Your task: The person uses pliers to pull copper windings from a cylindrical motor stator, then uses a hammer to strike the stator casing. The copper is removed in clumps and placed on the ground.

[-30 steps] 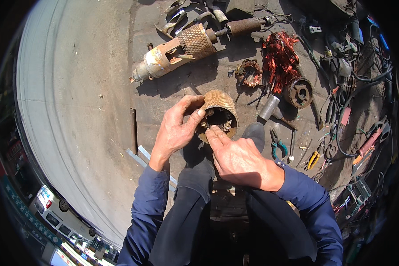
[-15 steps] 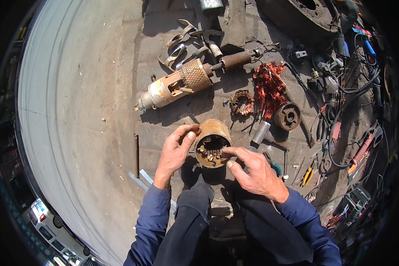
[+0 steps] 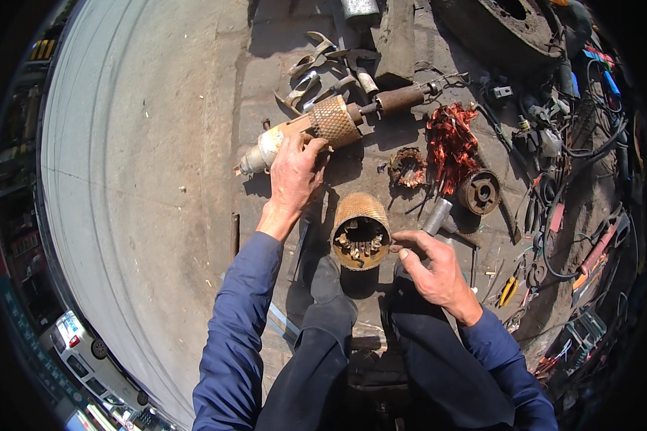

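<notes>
Left hand (image 3: 293, 171) reaches forward, palm down, fingers curled over the near side of the motor armature (image 3: 316, 129); grip looks like a loose wrap, not fully closed. Armature lies on the concrete ground (image 3: 158, 179), long axis running from lower left to upper right: pale shaft end at left, perforated brass-coloured core in the middle, rusty shaft (image 3: 401, 98) beyond. Hand sits on the left half, between shaft end and core, so the left hand is clearly the nearer one.

Centre, just ahead of the knees: cylindrical stator housing (image 3: 361, 230) standing tilted, open mouth toward the camera, winding ends visible inside. Right hand (image 3: 431, 267) is just beside its right rim, thumb and forefinger drawn together; cannot tell whether they pinch anything.

Further right: small winding ring (image 3: 408, 167), tangle of copper wire (image 3: 451, 144), dark pulley-like disc (image 3: 479, 191), grey metal cylinder (image 3: 437, 215), then pliers and cables toward the right edge of the ground.
</notes>
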A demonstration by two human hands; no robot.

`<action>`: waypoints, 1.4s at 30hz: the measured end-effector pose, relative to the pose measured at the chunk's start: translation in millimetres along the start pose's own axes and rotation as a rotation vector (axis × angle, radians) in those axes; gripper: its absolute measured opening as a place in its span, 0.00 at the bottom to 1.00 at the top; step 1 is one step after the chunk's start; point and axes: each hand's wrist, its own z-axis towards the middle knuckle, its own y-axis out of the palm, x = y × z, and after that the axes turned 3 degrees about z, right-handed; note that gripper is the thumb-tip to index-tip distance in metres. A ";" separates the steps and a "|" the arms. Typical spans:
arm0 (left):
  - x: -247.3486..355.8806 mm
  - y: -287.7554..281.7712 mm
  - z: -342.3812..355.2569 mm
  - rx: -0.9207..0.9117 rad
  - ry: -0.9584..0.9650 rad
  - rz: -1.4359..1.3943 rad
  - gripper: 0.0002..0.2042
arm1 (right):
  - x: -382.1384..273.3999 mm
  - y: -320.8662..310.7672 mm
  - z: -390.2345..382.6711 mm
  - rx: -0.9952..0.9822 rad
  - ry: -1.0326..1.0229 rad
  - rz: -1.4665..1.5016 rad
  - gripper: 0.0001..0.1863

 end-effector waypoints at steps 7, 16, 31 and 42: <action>-16.2 9.7 0.4 0.037 0.017 0.034 0.20 | -4.5 -8.3 -1.6 0.013 0.091 -0.006 0.16; -17.8 -5.5 10.6 0.025 0.135 -0.106 0.21 | 4.1 -5.2 -1.7 0.015 0.064 -0.024 0.17; 31.0 -43.0 -119.6 -0.191 -0.512 -0.452 0.23 | 6.8 -8.1 4.7 0.086 0.089 0.061 0.15; 90.3 -47.9 -64.3 -0.429 -0.295 -0.233 0.28 | 3.1 -5.3 8.8 0.097 0.038 0.015 0.15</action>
